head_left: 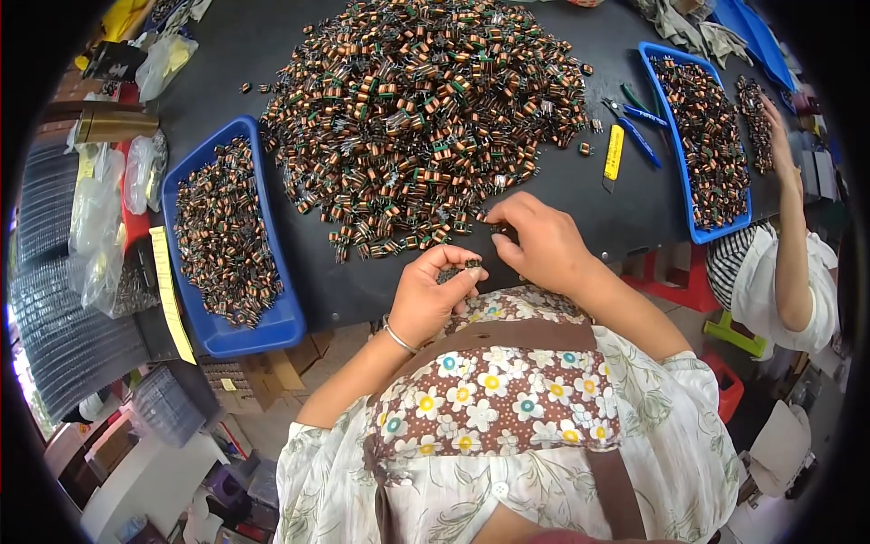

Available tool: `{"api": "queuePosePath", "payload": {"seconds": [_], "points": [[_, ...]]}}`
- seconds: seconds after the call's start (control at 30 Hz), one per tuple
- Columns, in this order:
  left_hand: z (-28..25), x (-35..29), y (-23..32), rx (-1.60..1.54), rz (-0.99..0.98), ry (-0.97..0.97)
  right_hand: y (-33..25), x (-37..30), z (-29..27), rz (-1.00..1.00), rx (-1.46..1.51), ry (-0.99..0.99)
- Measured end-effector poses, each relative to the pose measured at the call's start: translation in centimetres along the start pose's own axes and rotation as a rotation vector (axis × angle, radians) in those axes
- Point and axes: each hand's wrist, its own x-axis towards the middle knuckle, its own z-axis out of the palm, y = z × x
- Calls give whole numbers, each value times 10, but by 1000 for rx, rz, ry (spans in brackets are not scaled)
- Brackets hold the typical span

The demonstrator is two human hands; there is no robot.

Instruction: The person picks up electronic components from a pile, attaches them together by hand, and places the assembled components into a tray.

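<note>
one shirt (426, 503), both hands (428, 288) (544, 240), one coil heap (408, 118)

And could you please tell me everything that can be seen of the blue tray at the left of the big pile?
The blue tray is oblong and open-topped, with raised walls and a rim, seemingly plastic. It stands upright on the black table, near the table's edge, left of the pile. Many small copper-and-black components fill most of it, leaving bare blue at the near end. Neither the left hand nor the right hand touches it.
</note>
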Motion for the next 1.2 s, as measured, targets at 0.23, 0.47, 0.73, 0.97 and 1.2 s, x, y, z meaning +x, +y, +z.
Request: {"api": "queuePosePath", "payload": {"seconds": [0.23,0.47,0.73,0.97,1.2], "points": [[18,13,7,61,13,-28,11,-3,-13,420,1235,-286],[4,13,7,-36,-22,-12,10,18,0,257,421,-77],[-7,11,6,10,-2,7,6,19,10,77,250,12],[20,17,7,29,27,44,4,-2,-23,252,612,-182],[38,19,9,66,-5,23,27,-5,-40,125,585,-183]]}}
